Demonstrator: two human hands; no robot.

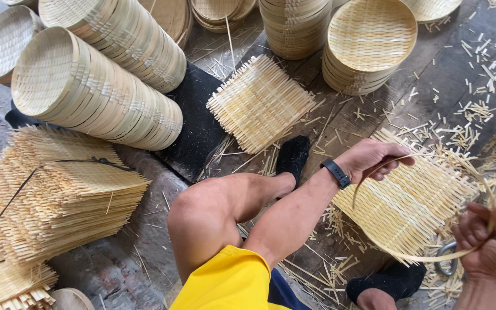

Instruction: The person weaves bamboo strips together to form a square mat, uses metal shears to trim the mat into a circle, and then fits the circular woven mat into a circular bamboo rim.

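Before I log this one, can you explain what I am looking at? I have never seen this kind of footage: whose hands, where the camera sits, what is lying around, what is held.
One picture, from a camera on the person's head, looking down past a bare knee. The left hand, with a dark wristband, and the right hand bend a thin bamboo strip into a hoop above a flat woven mat on the plank floor. Around them lie another woven square, tied bundles of mats, stacks of finished round trays and bamboo offcuts.
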